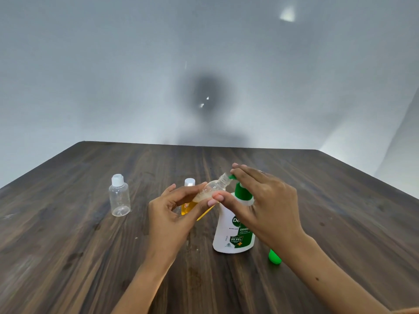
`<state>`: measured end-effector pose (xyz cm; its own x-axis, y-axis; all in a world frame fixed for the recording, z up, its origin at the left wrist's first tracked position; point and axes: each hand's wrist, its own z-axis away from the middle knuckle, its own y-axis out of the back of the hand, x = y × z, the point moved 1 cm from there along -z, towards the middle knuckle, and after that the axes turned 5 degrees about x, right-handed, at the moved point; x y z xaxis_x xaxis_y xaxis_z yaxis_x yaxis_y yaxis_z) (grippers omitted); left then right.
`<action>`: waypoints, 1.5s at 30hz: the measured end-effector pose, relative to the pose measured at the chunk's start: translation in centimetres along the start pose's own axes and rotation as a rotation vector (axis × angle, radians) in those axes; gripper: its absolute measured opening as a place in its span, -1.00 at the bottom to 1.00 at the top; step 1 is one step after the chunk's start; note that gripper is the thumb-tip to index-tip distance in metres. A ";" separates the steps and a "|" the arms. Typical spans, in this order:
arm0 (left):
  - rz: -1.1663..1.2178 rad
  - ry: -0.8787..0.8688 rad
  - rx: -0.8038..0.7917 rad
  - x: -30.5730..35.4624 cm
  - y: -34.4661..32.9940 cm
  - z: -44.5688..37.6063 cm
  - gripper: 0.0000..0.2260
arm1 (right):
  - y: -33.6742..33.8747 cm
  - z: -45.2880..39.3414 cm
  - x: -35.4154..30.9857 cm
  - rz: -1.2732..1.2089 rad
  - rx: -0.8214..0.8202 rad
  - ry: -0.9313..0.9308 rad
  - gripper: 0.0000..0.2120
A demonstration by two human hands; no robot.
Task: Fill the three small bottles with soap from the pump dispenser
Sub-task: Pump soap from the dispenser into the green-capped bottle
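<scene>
My left hand [174, 211] holds a small clear uncapped bottle [214, 188] tilted, its open neck up against the green spout of the pump dispenser [233, 232]. Some pale soap lies in the bottle's lower end. My right hand [260, 200] lies over the green pump head with its fingers stretched across it. An empty clear bottle with a white cap [119, 196] stands upright at the left. Behind my left hand stands a white-capped bottle holding yellow liquid [188, 196], partly hidden.
A green object [274, 257] lies on the dark wooden table [90, 257] just right of the dispenser, partly under my right forearm. A grey wall rises behind the table's far edge.
</scene>
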<state>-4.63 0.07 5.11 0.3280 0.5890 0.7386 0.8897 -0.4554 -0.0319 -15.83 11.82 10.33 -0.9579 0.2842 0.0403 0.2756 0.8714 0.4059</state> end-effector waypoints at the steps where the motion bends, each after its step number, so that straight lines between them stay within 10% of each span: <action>1: -0.002 -0.003 -0.004 -0.1 0.0 0.0 -0.69 | 0.2 -0.3 0.1 -0.008 0.001 0.008 -0.29; 45: 0.018 0.059 0.035 -0.1 0.0 -0.1 -0.73 | -0.3 -0.2 0.3 -0.158 -0.089 -0.099 -0.32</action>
<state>-4.68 -0.07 5.04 0.3260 0.5398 0.7761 0.8946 -0.4415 -0.0686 -16.20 11.58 10.40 -0.9749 0.1883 -0.1186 0.1099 0.8710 0.4789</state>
